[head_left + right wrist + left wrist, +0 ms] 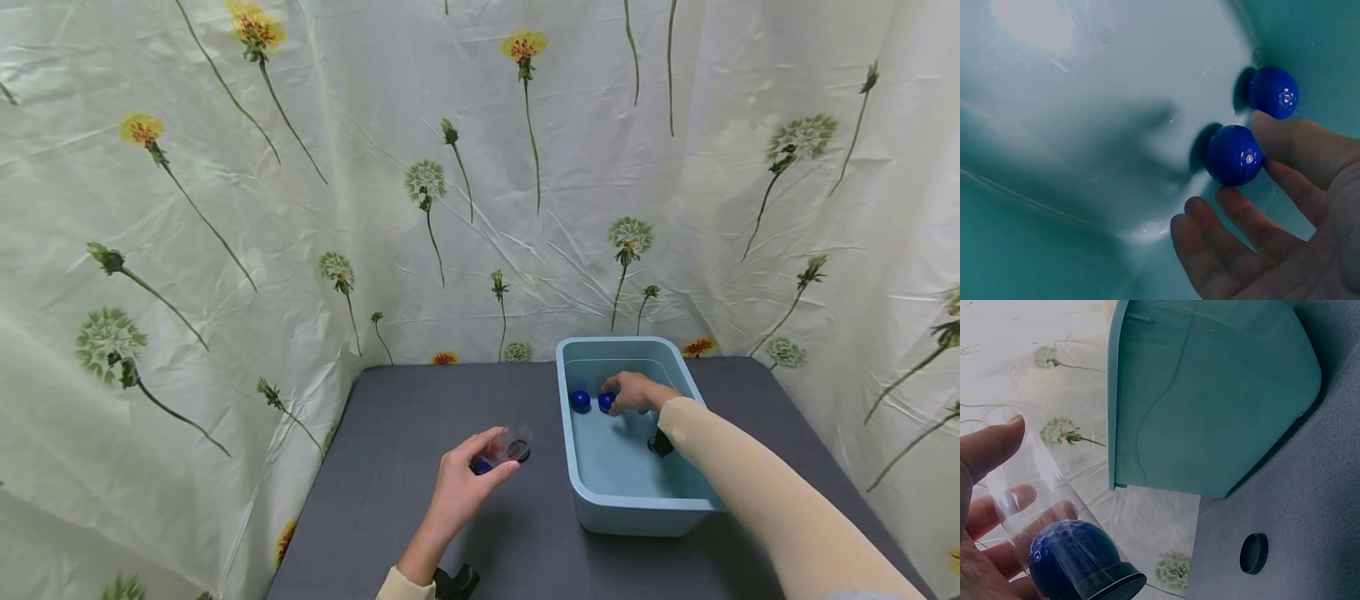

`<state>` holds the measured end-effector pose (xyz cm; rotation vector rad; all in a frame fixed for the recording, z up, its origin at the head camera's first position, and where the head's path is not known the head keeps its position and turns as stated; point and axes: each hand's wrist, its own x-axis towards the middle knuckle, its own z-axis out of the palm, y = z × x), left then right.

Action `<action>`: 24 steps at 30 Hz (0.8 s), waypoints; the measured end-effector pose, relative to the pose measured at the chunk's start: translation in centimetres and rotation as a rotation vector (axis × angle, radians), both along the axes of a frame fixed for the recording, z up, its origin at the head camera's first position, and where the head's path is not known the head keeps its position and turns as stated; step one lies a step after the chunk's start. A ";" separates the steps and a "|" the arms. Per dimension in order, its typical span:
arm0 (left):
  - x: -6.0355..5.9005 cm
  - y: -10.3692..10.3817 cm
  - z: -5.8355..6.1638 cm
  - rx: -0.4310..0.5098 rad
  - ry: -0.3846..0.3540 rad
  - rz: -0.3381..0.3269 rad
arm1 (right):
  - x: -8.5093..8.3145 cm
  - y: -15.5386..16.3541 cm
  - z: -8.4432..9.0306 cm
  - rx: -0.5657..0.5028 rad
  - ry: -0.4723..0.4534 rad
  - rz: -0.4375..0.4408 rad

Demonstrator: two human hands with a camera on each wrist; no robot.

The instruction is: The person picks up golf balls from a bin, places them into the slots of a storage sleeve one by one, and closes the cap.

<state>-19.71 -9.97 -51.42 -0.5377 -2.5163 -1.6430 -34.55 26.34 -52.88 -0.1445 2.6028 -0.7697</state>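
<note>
My left hand [468, 479] holds a clear plastic tube [1038, 469], thumb on one side and fingers round the other. Inside, a dark blue dimpled golf ball [1072, 556] sits against the black cap [1116, 581] at the tube's lower end. The upper end has no cap on it. My right hand [632, 392] is down inside a light blue plastic bin [566, 417]. Its spread fingers and thumb are right at a blue ball [1234, 155] on the bin floor. A second blue ball [1274, 92] lies beside it near the bin wall, just past the thumb tip.
A loose black cap [1254, 553] lies on the dark grey table [405, 408] near the bin. The bin stands on the table's right half, its tall walls round my right hand. A flowered white curtain [480, 250] hangs behind the table and along its sides.
</note>
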 end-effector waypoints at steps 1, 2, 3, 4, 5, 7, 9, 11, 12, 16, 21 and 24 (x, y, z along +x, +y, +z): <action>0.0 0.0 0.0 0.000 -0.002 0.001 | 0.0 0.0 -0.1 -0.005 0.010 -0.004; 0.0 0.0 0.0 0.000 -0.003 0.002 | -0.1 0.0 -0.3 -0.009 0.018 -0.008; 0.0 0.0 0.0 0.001 -0.003 0.002 | -0.1 0.0 -0.3 -0.011 0.024 -0.009; 0.0 0.0 0.0 0.001 0.001 0.000 | -0.2 -0.1 -0.4 -0.014 0.026 -0.009; 0.0 -0.1 0.0 0.002 0.003 0.000 | -0.2 -0.1 -0.4 -0.015 0.023 -0.012; 0.0 0.0 -0.1 0.005 0.005 -0.005 | -0.2 -0.2 -0.4 -0.012 0.017 -0.009; -0.1 0.0 -0.1 0.010 0.006 -0.010 | -0.1 -0.3 -0.3 -0.008 0.008 -0.007; -0.1 0.1 -0.1 0.012 0.002 -0.011 | -0.1 -0.4 -0.3 -0.007 0.001 -0.007; -0.1 0.1 -0.1 0.014 0.001 -0.014 | -0.1 -0.4 -0.3 -0.005 0.003 -0.005; -0.2 0.1 -0.3 0.014 0.001 -0.015 | -0.2 -0.7 -0.6 0.020 0.028 0.028; -0.1 0.1 -0.4 0.009 -0.011 -0.011 | 0.0 -1.3 -1.4 0.067 -0.002 0.063; -0.1 0.0 -0.5 0.005 -0.020 -0.005 | 0.0 -1.6 -1.9 0.073 -0.031 0.066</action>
